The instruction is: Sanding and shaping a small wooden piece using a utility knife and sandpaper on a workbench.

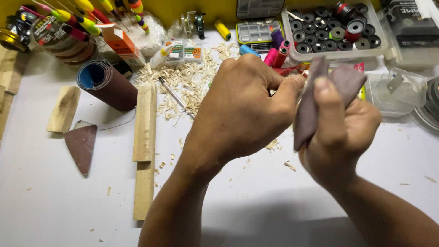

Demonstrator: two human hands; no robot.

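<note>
In the head view, the right hand (pixel 340 132) has its fingers closed around a folded piece of brown sandpaper (pixel 315 98), held above the white tabletop (pixel 55 206). The left hand (pixel 242 110) is closed just beside it, thumb touching the sandpaper. Wood shavings (pixel 187 82) and a sandpaper roll (pixel 107 84) lie behind.

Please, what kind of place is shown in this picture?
Probably a hobby workbench for making fishing floats. The white table carries wood shavings, a sandpaper roll, painted floats and a box of thread spools. The right hand holds a sandpaper piece; the left hand pinches something hidden.
</note>
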